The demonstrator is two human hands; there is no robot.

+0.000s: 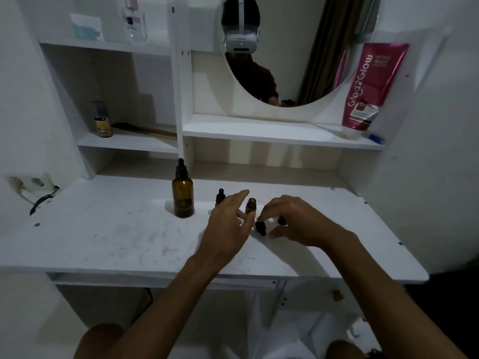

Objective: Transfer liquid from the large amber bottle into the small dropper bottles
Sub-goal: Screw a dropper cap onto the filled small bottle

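We see the large amber bottle (183, 196) standing upright on the white desk (108, 237), its long axis vertical and its black dropper cap pointing straight up, left of both hands and apart from them. Just right of it, a small capped dropper bottle (220, 197) also stands upright, partly hidden behind our left hand (228, 224). That hand is spread, fingers loosely extended and reaching toward a small open bottle (250, 207), which stands upright with its uncapped mouth pointing up; whether the fingers touch it we cannot tell. A black dropper cap (260, 228) lies on its side on the desk just below that bottle, its long axis slanting toward the lower right. Our right hand (293, 218) arches over it, fingers curled and partly open, holding nothing we can make out. Another small dark bottle (281, 220) is mostly hidden under those fingers.
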